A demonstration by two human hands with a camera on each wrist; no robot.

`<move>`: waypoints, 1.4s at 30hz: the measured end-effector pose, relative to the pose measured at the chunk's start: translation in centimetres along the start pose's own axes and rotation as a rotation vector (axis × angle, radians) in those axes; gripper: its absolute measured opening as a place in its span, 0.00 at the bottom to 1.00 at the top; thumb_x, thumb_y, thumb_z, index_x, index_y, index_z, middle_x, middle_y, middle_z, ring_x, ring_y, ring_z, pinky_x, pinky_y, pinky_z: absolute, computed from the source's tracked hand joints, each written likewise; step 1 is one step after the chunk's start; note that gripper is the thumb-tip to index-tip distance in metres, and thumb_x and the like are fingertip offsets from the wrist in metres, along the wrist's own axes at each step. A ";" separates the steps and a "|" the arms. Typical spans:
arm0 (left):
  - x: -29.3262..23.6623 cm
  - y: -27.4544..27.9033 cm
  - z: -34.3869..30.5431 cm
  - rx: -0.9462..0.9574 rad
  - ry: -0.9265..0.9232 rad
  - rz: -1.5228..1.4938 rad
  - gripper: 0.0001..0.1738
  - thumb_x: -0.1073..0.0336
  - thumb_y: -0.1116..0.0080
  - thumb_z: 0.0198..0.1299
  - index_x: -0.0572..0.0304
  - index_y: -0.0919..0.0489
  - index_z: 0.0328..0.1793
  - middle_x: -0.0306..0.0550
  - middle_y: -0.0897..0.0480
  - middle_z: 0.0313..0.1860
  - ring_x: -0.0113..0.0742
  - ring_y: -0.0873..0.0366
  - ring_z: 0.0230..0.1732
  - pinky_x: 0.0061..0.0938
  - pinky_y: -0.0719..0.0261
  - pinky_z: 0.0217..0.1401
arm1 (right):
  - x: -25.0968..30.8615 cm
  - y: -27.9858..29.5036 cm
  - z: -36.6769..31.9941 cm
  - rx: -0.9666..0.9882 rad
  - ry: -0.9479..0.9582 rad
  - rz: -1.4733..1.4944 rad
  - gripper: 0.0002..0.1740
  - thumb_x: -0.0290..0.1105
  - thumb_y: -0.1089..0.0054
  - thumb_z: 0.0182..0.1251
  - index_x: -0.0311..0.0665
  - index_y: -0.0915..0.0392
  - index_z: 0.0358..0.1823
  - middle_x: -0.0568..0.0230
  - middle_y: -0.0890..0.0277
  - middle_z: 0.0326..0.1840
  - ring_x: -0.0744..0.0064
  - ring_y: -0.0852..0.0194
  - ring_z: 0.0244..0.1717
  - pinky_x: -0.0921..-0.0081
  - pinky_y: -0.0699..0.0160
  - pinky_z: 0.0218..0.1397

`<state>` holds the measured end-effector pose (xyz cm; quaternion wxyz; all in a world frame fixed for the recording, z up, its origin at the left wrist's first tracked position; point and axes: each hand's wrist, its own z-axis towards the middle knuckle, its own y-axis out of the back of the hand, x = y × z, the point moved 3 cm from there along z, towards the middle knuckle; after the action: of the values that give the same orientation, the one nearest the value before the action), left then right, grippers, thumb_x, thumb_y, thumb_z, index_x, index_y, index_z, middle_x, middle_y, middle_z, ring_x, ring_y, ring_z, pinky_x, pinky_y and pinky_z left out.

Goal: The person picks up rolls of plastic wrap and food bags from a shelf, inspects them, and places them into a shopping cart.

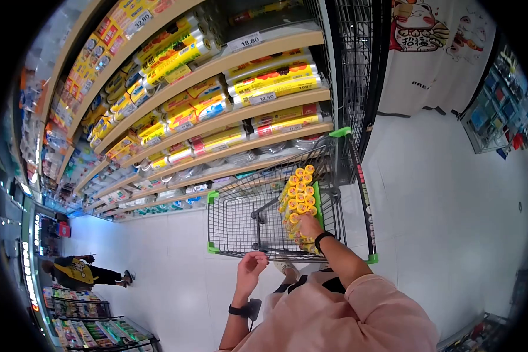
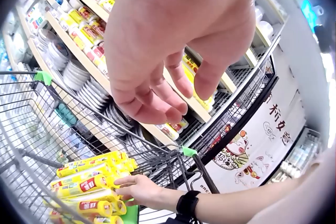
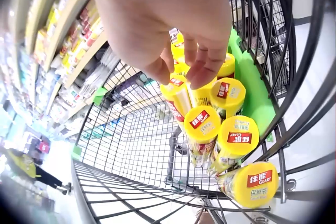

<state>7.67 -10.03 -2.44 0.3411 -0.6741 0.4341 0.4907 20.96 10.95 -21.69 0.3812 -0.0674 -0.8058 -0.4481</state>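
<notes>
Standing at the far left of the aisle is a person (image 1: 76, 273) in a yellow-and-black top. Next comes the shelf rack (image 1: 299, 42), its tiers stocked with yellow-labelled rolls and priced by edge tags. The left hand (image 1: 253, 265), with a dark wristband (image 1: 239, 311), is positioned just outside the near side of the wire shopping cart (image 1: 209, 226); its fingers are loosely bent and it holds nothing. The capped yellow rolls (image 1: 301, 193) are located inside the cart, grouped toward its right end, caps up or tilted, beside a green panel (image 1: 318, 202). The right hand (image 1: 310, 225), with a black wristband (image 1: 324, 236), reaches down over the rolls, fingers bent at the caps; whether it grips one cannot be determined. At far right hangs a white printed curtain (image 1: 416, 82) with a cat motif.
</notes>
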 end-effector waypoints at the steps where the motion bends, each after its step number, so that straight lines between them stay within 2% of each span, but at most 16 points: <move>1: 0.1 -0.3 0.2 0.019 -0.017 0.002 0.11 0.74 0.39 0.66 0.64 0.23 0.53 0.39 0.18 0.42 0.26 0.21 0.44 0.22 0.22 0.52 | -1.0 -0.5 0.2 0.027 0.009 0.038 0.18 0.26 0.38 0.56 0.40 0.18 0.51 0.51 0.23 0.55 0.51 0.21 0.53 0.62 0.20 0.55; 6: 0.2 -2.3 1.3 0.054 -0.029 -0.010 0.09 0.73 0.40 0.66 0.63 0.22 0.51 0.39 0.18 0.42 0.25 0.21 0.43 0.22 0.22 0.50 | -2.7 0.9 1.2 0.184 0.126 0.107 0.12 0.31 0.37 0.57 0.36 0.15 0.43 0.48 0.16 0.41 0.52 0.18 0.46 0.62 0.20 0.50; 10: 0.2 -3.8 1.9 0.123 -0.063 -0.015 0.08 0.73 0.40 0.66 0.63 0.22 0.50 0.42 0.17 0.42 0.28 0.20 0.43 0.25 0.21 0.50 | -2.7 4.3 0.5 0.078 0.187 0.196 0.09 0.32 0.35 0.58 0.35 0.15 0.35 0.50 0.16 0.37 0.54 0.16 0.40 0.62 0.20 0.46; 11: 0.2 -4.0 2.1 0.145 -0.065 -0.015 0.08 0.73 0.40 0.66 0.63 0.22 0.49 0.42 0.17 0.43 0.28 0.20 0.43 0.24 0.21 0.50 | -2.9 5.1 0.4 0.139 0.068 0.239 0.10 0.35 0.31 0.57 0.36 0.15 0.35 0.52 0.15 0.37 0.54 0.16 0.39 0.62 0.19 0.46; 15: -0.9 -5.0 2.6 0.193 -0.048 -0.004 0.08 0.74 0.40 0.66 0.63 0.22 0.49 0.41 0.17 0.43 0.27 0.21 0.43 0.24 0.22 0.51 | -2.8 7.7 0.6 0.051 0.171 0.202 0.10 0.35 0.31 0.59 0.36 0.16 0.35 0.53 0.15 0.39 0.56 0.16 0.41 0.62 0.18 0.46; 18: -0.5 -4.7 3.2 0.207 -0.048 0.001 0.08 0.73 0.40 0.66 0.63 0.22 0.49 0.41 0.17 0.42 0.27 0.21 0.44 0.24 0.22 0.51 | -1.8 8.9 1.1 0.089 0.071 0.245 0.10 0.35 0.31 0.60 0.35 0.16 0.36 0.53 0.15 0.41 0.56 0.16 0.42 0.62 0.18 0.46; 22: -0.8 -4.1 4.5 0.231 -0.051 0.003 0.08 0.74 0.40 0.66 0.63 0.23 0.50 0.41 0.17 0.42 0.26 0.21 0.44 0.23 0.22 0.51 | -0.9 9.5 2.2 0.113 0.118 0.414 0.11 0.34 0.33 0.62 0.33 0.16 0.40 0.52 0.15 0.40 0.61 0.15 0.41 0.65 0.18 0.44; 26: -0.6 -2.7 7.1 0.254 -0.011 -0.025 0.08 0.75 0.40 0.66 0.64 0.22 0.50 0.40 0.17 0.42 0.26 0.20 0.45 0.22 0.22 0.51 | 0.9 12.3 2.8 0.037 0.176 0.353 0.14 0.35 0.34 0.63 0.32 0.17 0.45 0.52 0.15 0.41 0.62 0.15 0.43 0.66 0.19 0.45; 27: -0.8 -2.3 7.8 0.260 -0.020 -0.032 0.08 0.75 0.40 0.66 0.64 0.22 0.50 0.40 0.17 0.42 0.26 0.20 0.45 0.22 0.22 0.50 | 1.3 13.1 3.5 0.070 0.231 0.394 0.16 0.35 0.35 0.64 0.32 0.17 0.47 0.53 0.15 0.43 0.62 0.15 0.45 0.67 0.19 0.47; 30: -2.3 -1.5 11.3 0.262 -0.048 -0.041 0.08 0.75 0.40 0.65 0.64 0.22 0.50 0.40 0.17 0.42 0.26 0.19 0.43 0.21 0.22 0.50 | 2.5 16.9 4.3 -0.081 0.247 0.320 0.13 0.33 0.34 0.64 0.32 0.18 0.47 0.58 0.15 0.40 0.70 0.16 0.36 0.72 0.19 0.43; 31: -3.0 -1.1 12.5 0.266 -0.056 -0.061 0.08 0.75 0.40 0.65 0.64 0.22 0.50 0.40 0.17 0.42 0.26 0.19 0.43 0.21 0.22 0.50 | 3.9 19.1 4.2 -0.081 0.214 0.340 0.16 0.33 0.33 0.64 0.33 0.19 0.49 0.59 0.15 0.38 0.74 0.17 0.35 0.73 0.19 0.41; 34: -5.8 -0.4 15.8 0.256 -0.123 -0.146 0.10 0.77 0.39 0.64 0.63 0.24 0.50 0.41 0.17 0.42 0.25 0.20 0.42 0.20 0.22 0.48 | 5.2 24.4 6.2 -0.155 0.321 0.326 0.16 0.32 0.35 0.66 0.33 0.21 0.52 0.62 0.17 0.35 0.77 0.19 0.33 0.75 0.20 0.38; 38: -11.1 0.6 19.6 0.218 -0.249 -0.177 0.12 0.79 0.40 0.62 0.63 0.26 0.51 0.43 0.17 0.44 0.23 0.21 0.41 0.18 0.23 0.47 | 14.2 36.2 4.3 -0.350 0.340 0.049 0.13 0.27 0.42 0.68 0.34 0.22 0.53 0.67 0.21 0.30 0.82 0.25 0.29 0.78 0.23 0.35; 40: -13.8 1.0 21.5 0.164 -0.312 -0.239 0.13 0.80 0.41 0.62 0.63 0.25 0.51 0.43 0.17 0.45 0.21 0.22 0.39 0.14 0.25 0.45 | 19.0 41.6 4.0 -0.378 0.234 -0.026 0.15 0.29 0.42 0.66 0.34 0.21 0.53 0.57 0.18 0.34 0.67 0.18 0.33 0.70 0.21 0.40; 41: -15.5 1.2 22.1 0.177 -0.309 -0.286 0.14 0.81 0.42 0.62 0.63 0.26 0.52 0.48 0.18 0.51 0.25 0.21 0.44 0.17 0.25 0.49 | 21.1 43.8 4.2 -0.426 0.223 -0.082 0.15 0.28 0.42 0.65 0.34 0.21 0.52 0.56 0.19 0.33 0.66 0.18 0.32 0.70 0.21 0.40; 42: -17.1 1.3 22.9 0.154 -0.396 -0.244 0.14 0.82 0.42 0.61 0.63 0.26 0.52 0.49 0.19 0.53 0.27 0.21 0.48 0.20 0.25 0.53 | 23.0 45.7 4.5 -0.471 0.212 -0.139 0.15 0.27 0.42 0.65 0.34 0.21 0.52 0.56 0.19 0.33 0.65 0.18 0.32 0.70 0.21 0.40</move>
<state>-4.32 13.97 7.34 0.5269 -0.5841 0.3102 0.5338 22.91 36.05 23.14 0.4057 -0.0513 -0.6375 -0.6530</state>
